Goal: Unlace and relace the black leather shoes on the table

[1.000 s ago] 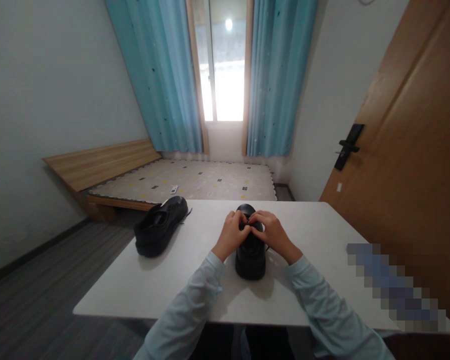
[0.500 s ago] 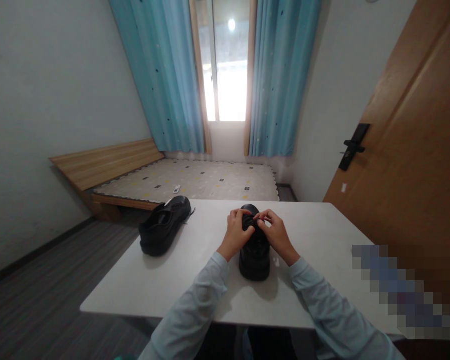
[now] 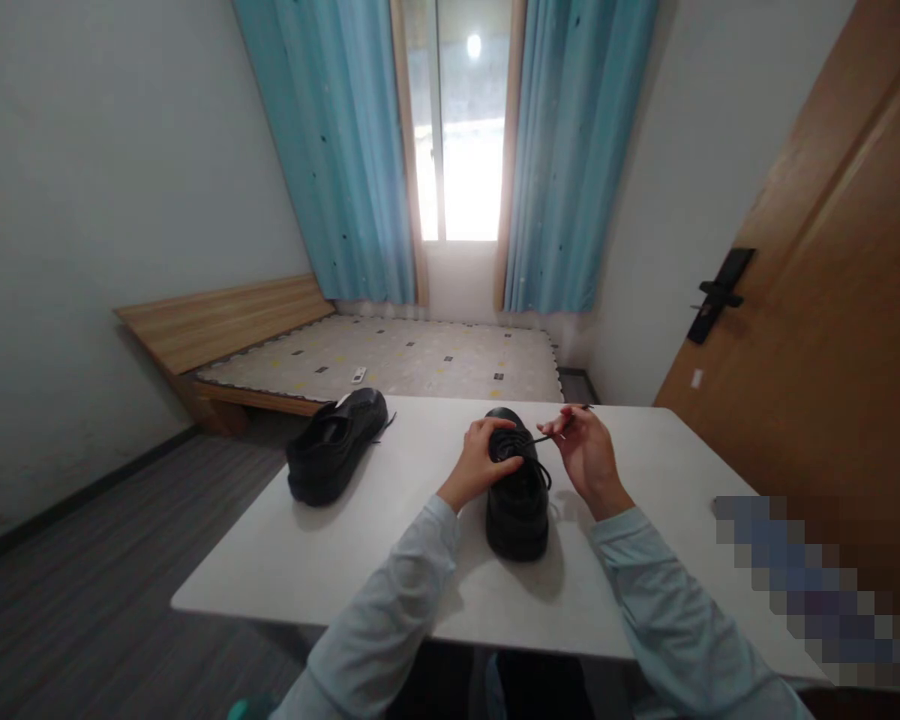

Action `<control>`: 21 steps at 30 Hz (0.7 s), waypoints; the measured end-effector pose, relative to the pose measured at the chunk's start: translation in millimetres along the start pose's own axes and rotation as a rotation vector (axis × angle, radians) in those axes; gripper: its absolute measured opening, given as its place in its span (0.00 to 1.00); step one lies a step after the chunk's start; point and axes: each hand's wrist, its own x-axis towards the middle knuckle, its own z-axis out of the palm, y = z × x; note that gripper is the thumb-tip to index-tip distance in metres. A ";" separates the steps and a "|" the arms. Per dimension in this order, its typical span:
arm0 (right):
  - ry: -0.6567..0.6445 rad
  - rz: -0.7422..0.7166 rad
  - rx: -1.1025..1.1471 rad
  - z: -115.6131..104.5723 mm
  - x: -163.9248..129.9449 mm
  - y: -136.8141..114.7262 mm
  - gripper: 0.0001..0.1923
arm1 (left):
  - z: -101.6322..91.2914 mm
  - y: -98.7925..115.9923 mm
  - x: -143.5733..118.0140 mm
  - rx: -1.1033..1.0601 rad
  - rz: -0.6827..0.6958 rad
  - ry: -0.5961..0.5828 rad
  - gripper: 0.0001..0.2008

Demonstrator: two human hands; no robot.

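A black lace-up shoe (image 3: 517, 525) rests on the white table (image 3: 330, 570) in front of me, its heel toward me. My left hand (image 3: 474, 468) is closed over the shoe's lacing from the left side, fingers across the front and thumb lower down. To the right of the shoe, my right hand (image 3: 591, 460) pinches a black shoelace (image 3: 538, 439), drawn out taut from the lacing. A loop of lace hangs at the shoe's right side. Farther left on the table stands a second black shoe (image 3: 334, 450), untouched, with loose lace ends.
Behind the table is a low bed (image 3: 412, 345) with a small white object (image 3: 358, 375) on it. A wooden door (image 3: 817, 330) with a black handle is at the right. A pixelated patch covers the table's right corner.
My right hand has moved right, away from the lacing, pulling the shoelace out with it. My left hand stays on the shoe. The view has shifted slightly.
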 end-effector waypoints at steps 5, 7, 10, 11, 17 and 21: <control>0.033 0.064 -0.008 -2.9 -1.1 -10.7 0.19 | -3.3 5.6 -2.0 0.082 0.027 0.093 0.11; 0.059 0.071 -0.025 -6.0 0.2 -12.6 0.21 | -4.6 7.4 -2.5 0.107 0.034 0.091 0.08; 0.107 0.087 -0.061 -11.7 4.0 -15.0 0.23 | -6.5 9.0 -2.1 0.104 0.043 0.048 0.06; 0.133 0.098 -0.077 -13.6 5.6 -15.4 0.23 | -7.3 9.2 -1.7 0.097 0.046 0.024 0.05; 0.328 0.006 -0.265 -22.4 14.6 -10.5 0.18 | -12.3 8.6 -0.2 0.128 0.088 -0.019 0.10; 0.413 -0.197 -0.551 -27.7 16.9 -3.4 0.14 | -13.6 7.2 -0.5 0.156 0.121 0.003 0.08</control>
